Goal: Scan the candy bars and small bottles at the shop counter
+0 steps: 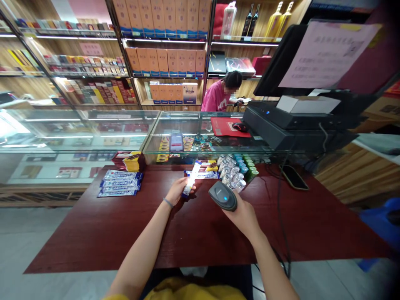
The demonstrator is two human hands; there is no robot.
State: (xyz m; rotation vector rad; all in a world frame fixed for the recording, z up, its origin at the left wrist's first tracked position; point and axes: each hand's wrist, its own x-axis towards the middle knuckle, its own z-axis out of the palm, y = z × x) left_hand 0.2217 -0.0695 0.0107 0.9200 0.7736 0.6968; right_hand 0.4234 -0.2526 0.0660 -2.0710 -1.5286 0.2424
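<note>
My left hand is closed round a long thin snack bar in a white and blue wrapper, held up over the dark red table. My right hand grips a grey handheld barcode scanner, its head pointed at the bar. A bright patch of light falls on the wrapper. More bars of the same kind lie on the table just behind the held one.
Blue packets and a stack of red and yellow packs lie at the left. Small round tins stand behind the scanner. A phone, a till with monitor, a glass counter and a seated person are beyond.
</note>
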